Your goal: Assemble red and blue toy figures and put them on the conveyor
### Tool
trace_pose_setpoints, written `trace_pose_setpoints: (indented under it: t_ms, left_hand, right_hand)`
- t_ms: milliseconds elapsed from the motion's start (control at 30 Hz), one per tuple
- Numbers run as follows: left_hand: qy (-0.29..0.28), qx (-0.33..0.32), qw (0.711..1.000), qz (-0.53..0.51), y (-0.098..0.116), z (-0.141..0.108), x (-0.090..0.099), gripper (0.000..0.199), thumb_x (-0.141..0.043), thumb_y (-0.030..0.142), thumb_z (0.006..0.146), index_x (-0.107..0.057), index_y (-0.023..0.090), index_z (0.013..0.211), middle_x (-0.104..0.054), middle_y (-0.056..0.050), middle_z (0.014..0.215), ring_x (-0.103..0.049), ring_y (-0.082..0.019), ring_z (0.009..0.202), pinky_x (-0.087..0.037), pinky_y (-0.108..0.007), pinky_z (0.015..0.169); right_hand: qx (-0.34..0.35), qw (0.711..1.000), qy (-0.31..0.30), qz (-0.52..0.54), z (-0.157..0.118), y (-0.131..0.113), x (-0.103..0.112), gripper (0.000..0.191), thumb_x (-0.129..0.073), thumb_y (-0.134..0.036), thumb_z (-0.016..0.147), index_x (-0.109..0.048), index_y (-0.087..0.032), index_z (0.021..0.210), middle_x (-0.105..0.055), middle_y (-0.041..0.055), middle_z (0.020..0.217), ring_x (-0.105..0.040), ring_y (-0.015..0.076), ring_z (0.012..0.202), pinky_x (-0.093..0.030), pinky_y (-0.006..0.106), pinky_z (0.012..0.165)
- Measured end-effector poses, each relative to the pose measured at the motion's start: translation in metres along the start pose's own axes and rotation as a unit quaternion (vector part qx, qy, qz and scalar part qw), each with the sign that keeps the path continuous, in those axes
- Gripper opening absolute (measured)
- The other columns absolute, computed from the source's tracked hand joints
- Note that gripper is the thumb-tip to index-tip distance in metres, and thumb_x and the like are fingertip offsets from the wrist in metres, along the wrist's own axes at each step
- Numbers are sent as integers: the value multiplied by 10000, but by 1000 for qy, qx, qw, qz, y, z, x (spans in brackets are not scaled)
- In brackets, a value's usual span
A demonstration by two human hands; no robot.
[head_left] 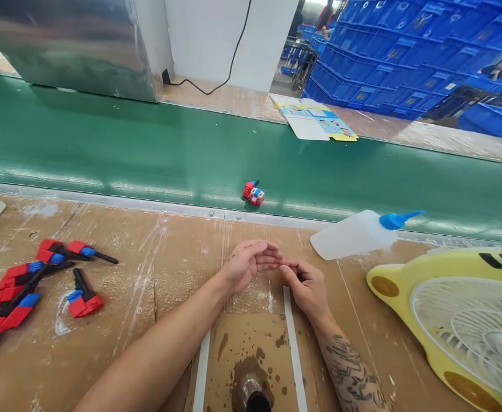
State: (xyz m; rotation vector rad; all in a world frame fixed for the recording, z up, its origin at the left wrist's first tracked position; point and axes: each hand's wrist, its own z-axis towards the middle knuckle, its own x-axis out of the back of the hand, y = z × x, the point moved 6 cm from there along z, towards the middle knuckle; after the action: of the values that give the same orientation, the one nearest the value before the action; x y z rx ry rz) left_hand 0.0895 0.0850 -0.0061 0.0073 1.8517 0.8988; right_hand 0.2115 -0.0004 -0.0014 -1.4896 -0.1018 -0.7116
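Extending fingers [270, 266] of left hand [239, 274] nearly straight, palm turned upward, just below the middle of the frame; bending those of right hand [311, 286] inward, thumb and forefinger close together at the left fingertips, apparently touching. Holding nothing visible in the left palm; cannot tell about anything small in the right pinch. Near frame centre, beyond both hands: toy [255, 194] in red, blue, grey and black, on green belt [148, 149]. On table [182, 257], at lower left: more toys [13, 306], several overlapping, one lying apart. Right of centre: white bottle [347, 236] on its side, blue nozzle [397, 220] pointing right. At lower right: yellow fan [461, 320]. At bottom centre: spotted board [251, 329] with white strips [293, 349]. At upper right: stacked crates [383, 63], with printed card [315, 119] lower down, partly over the belt.
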Motion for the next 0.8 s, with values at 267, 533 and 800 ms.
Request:
trace_pose_setpoints:
  t_ms: [267, 533, 800]
  left_hand:
    - [-98, 98, 987, -76, -8, -2, -9, 492, -471, 479, 926, -697, 77, 1098, -715, -163, 1123, -647, -255, 1101, -452, -358, 984]
    - [-127, 112, 982, -78, -7, -4, -13, 601, -333, 511, 973, -653, 50, 1189, -619, -204, 1294, -526, -300, 1264, -402, -408, 1016]
    - [-99, 95, 988, -70, -6, -2, -11, 560, -416, 514, 952, -688, 60, 1135, -591, -191, 1336, -490, -293, 1298, -403, -397, 1049]
  right_hand:
    - [-11, 997, 40, 72, -2, 6, 10, 309, -634, -435, 844, -625, -184, 665, -413, -49, 524, -329, 109, 485, -276, 253, 479]
    - [-75, 847, 28, 525, 6, 7, 16, 333, -671, -544, 806, -581, -242, 697, -274, -93, 454, -343, 115, 464, -450, 310, 599]
    - [-131, 674, -23, 726, 10, -1, 15, 371, -664, -572, 807, -498, -254, 714, -180, -142, 399, -342, 98, 403, -478, 511, 994]
